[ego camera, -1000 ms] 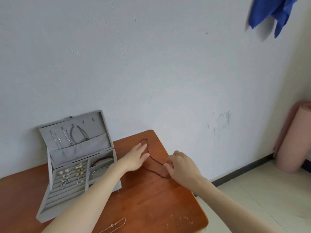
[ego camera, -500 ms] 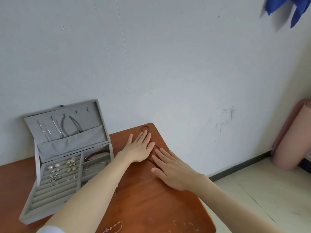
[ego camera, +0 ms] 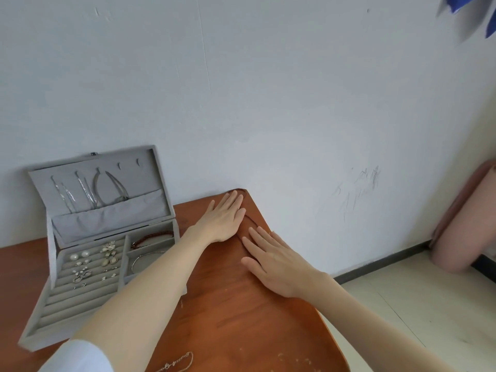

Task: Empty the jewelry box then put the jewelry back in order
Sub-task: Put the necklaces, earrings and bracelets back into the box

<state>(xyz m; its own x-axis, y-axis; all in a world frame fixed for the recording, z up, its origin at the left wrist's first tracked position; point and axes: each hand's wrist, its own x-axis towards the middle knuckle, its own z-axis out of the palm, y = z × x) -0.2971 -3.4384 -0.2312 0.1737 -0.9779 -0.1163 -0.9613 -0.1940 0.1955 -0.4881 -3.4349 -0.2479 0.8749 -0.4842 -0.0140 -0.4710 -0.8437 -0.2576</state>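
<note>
Both hands lie flat with fingers straight on the tabletop [ego camera: 228,312], the left hand [ego camera: 224,220] near the far corner and the right hand [ego camera: 273,261] just beside it, pressing a dark beaded necklace [ego camera: 248,220] whose strand shows only between them and past the left fingertips. To the left, against the wall [ego camera: 241,89], the grey jewelry box [ego camera: 40,328] stands open with chains hanging in its lid, earrings in the ring rolls and bracelets in the side compartments, the left forearm crossing its near right corner. A thin silver chain [ego camera: 177,362] lies at the near tabletop edge, a pink rolled mat [ego camera: 467,226] leans in the room's corner and a blue cloth [ego camera: 456,4] hangs top right.
</note>
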